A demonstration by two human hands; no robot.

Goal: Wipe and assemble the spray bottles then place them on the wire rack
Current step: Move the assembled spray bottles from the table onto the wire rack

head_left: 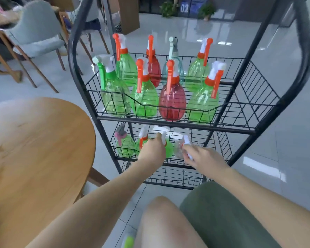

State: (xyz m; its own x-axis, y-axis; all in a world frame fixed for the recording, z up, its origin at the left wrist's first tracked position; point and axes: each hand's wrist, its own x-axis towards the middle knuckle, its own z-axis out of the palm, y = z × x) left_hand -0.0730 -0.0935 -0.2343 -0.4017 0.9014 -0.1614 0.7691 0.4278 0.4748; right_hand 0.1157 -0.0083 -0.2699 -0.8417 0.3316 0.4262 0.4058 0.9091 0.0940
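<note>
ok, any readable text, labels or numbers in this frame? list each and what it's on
"02": white digits on a dark blue sign at the far end of the room, between the potted plants.
A second blue panel right of it carries marks, too blurred to read.
Spray bottles on the wire rack: no labels or print visible.
Nothing else legible.

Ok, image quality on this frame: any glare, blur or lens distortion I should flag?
Head view: wide-angle bends the rack posts into curves; window glare streaks the floor; both hands, left and right, and the clear bottle on the lower shelf are motion-blurred; top-shelf bottles are fairly sharp, the background soft.
</note>
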